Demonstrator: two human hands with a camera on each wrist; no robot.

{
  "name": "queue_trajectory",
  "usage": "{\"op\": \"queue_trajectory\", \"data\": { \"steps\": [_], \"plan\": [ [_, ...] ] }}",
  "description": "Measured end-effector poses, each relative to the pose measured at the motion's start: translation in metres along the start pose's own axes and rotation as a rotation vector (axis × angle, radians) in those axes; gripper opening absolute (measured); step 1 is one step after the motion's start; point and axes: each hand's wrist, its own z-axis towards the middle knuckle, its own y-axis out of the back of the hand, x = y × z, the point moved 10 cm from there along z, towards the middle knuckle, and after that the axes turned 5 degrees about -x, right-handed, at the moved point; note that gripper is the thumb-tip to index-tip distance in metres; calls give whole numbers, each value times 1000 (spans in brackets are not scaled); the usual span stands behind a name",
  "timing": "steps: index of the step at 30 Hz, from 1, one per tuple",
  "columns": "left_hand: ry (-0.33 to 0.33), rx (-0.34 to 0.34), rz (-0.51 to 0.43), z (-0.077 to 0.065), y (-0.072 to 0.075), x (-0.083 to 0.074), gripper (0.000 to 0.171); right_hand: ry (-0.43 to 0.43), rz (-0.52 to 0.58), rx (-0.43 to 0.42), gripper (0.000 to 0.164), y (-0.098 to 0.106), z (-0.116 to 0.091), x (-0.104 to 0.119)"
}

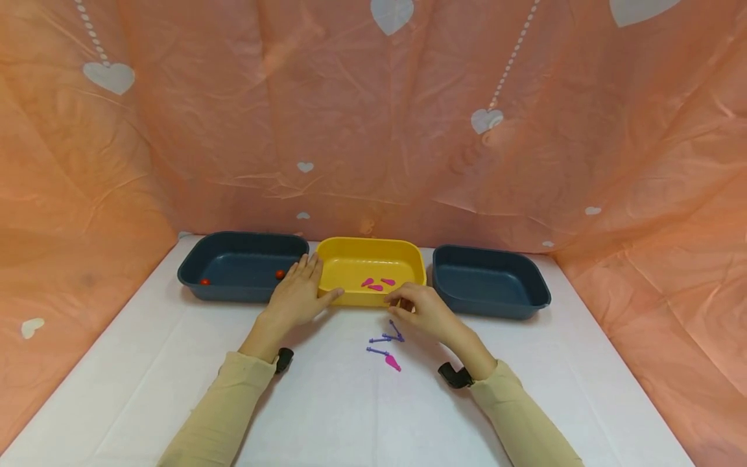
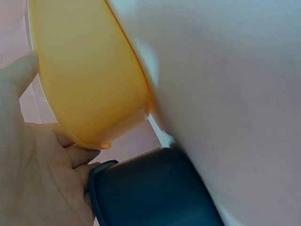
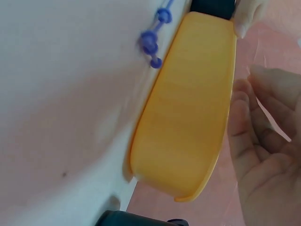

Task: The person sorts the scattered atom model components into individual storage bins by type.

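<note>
From here, on the left, two red pieces [image 1: 204, 281] sit in a dark tray [image 1: 233, 267]; the left hand [image 1: 297, 292], fingers straight, lies across its rim and the yellow tray's [image 1: 350, 264]. Three pink pieces [image 1: 375, 287] lie inside the yellow one; purple sticks [image 1: 378, 351] and another pink piece [image 1: 393, 362] lie in front. The right hand [image 1: 425, 310], well apart from the left, hangs by the front rim, fingers loosely bent, nothing visible between; beyond stands a second dark tray [image 1: 484, 277]

There are three trays [image 1: 362, 299], two balls [image 1: 280, 274], four pink pieces [image 1: 393, 363] and four purple sticks [image 1: 378, 351].
</note>
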Motion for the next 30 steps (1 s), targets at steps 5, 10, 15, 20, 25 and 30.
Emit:
{"op": "queue_trajectory", "data": {
  "steps": [5,10,15,20,25,30],
  "plan": [
    [-1,-2,-1,1,0,0,95,7,-2,154,14,-16,-10,6],
    [-5,-11,1,0,1,0,95,18,26,301,12,-32,-18,10],
    [-6,-9,3,1,1,0,95,-14,56,399,10,-41,-25,11],
    [-3,2,3,1,0,0,95,-35,63,466,11,-50,-31,11],
    [-4,-9,5,1,2,0,95,-41,61,486,14,-54,-32,12],
    [-7,-11,1,1,1,0,95,-72,76,501,14,-55,-34,12]
  ]
}}
